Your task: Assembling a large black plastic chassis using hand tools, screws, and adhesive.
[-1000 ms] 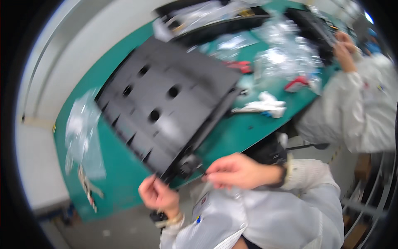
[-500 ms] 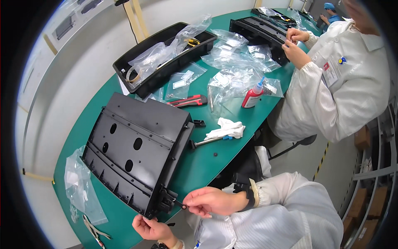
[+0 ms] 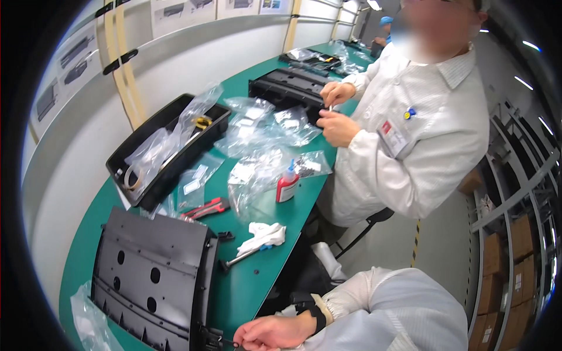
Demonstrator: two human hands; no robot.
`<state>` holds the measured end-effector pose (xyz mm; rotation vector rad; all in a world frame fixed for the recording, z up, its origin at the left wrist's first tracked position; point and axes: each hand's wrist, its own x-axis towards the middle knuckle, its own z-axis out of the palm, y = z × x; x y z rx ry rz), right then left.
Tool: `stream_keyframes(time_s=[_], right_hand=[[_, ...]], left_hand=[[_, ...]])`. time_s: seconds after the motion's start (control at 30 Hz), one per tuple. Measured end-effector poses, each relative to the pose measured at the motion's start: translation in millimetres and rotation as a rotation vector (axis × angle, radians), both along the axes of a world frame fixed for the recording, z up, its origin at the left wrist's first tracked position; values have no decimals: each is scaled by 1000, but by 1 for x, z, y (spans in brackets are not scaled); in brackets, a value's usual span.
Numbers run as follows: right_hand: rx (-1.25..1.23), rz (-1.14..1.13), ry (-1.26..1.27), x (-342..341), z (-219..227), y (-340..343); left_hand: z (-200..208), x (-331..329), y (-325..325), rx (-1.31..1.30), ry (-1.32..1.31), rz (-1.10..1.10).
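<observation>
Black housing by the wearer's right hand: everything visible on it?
The black housing sits on the green table, holed face up, satin-looking, metal or plastic unclear. It has four oval holes, dotted ridges, pointed ribs and a side wall on the right. The frame cuts off its lower end. The right hand is beside its lower right; contact unclear.

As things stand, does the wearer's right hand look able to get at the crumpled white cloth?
Probably yes: between the right hand and the white cloth, little but a small dark piece on the green table shows, low and unlikely to block. Whether the hand holds something, I cannot tell.
</observation>
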<state>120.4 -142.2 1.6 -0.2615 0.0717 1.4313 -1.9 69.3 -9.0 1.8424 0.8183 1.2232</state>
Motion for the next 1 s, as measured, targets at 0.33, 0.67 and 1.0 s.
stream_keyframes(time_s=[0.33, 0.67, 1.0], right_hand=[[-30, -64, -65, 5, 14, -9], [49, -18, -136, -4, 1, -17], [33, -130, -1233, 48, 62, -46]], left_hand=[[-2, 10, 0, -47, -18, -66], [3, 7, -10, 56, -24, -66], [33, 10, 8, -57, -122, -135]])
